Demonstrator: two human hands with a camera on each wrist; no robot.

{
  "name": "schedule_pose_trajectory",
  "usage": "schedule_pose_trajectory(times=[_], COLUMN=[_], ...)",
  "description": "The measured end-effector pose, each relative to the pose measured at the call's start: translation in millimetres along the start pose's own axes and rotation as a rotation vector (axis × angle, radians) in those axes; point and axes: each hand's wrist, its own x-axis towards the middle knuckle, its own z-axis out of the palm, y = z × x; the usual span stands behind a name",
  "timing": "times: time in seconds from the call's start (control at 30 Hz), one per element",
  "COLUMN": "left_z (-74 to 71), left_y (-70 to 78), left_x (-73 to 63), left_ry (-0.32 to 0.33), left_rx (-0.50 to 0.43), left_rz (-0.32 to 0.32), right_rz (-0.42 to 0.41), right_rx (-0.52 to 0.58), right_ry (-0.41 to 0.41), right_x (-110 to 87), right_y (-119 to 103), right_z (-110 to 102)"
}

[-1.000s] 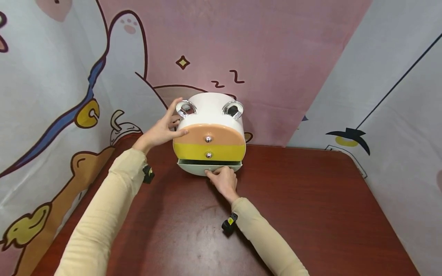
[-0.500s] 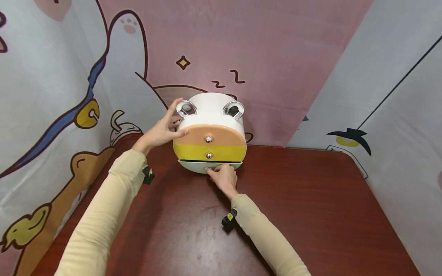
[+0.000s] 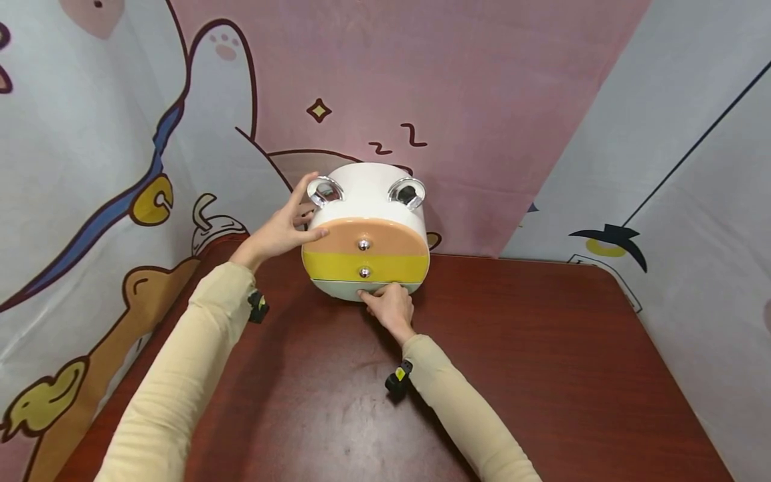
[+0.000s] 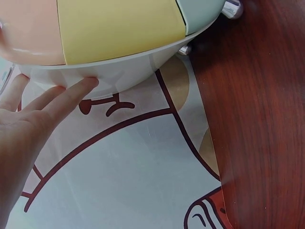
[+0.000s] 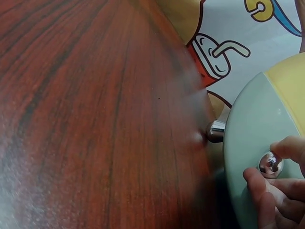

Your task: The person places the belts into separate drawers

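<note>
A small white drawer cabinet [image 3: 373, 194] with two chrome-rimmed eyes stands at the back of the table. Its front stacks an orange drawer [image 3: 391, 234], a yellow drawer [image 3: 334, 266] and a pale green drawer [image 3: 334, 289], all flush with the body. My left hand [image 3: 277, 229] braces the cabinet's left side, thumb at the orange front; the left wrist view shows straight fingers touching the white wall. At the bottom, my right hand [image 3: 393, 309] pinches the green drawer's round chrome knob [image 5: 270, 164] between thumb and finger.
The dark red wooden table [image 3: 542, 361] spreads in front of the cabinet and to its right. Behind and beside it hang printed cloth walls [image 3: 482, 120]. A short chrome foot [image 5: 216, 131] shows under the cabinet.
The green drawer has slid in from partly out until its gap closed, my right hand moving forward with it. My left hand has stayed in place.
</note>
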Motion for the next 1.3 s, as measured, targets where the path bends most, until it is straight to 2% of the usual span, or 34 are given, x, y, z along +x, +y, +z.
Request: schedule_pose_trajectory(times=[0.6, 1.07, 1.3], left_z=[-0.6, -2.3, -2.7], left_y=[-3.2, -1.4, 2.6], left_x=[0.8, -0.7, -3.7], left_ry=[0.01, 0.001, 0.004], left_rx=[0.012, 0.039, 0.024], left_rz=[0.048, 0.033, -0.029], right_rz=[0.062, 0.07, 0.065], right_rx=[-0.002, -0.025, -0.021], right_ry=[0.035, 0.06, 0.082], right_x=[-1.3, -3.3, -2.0], right_y=[-4.7, -6.3, -8.2], right_z=[-0.6, 1.8, 5.4])
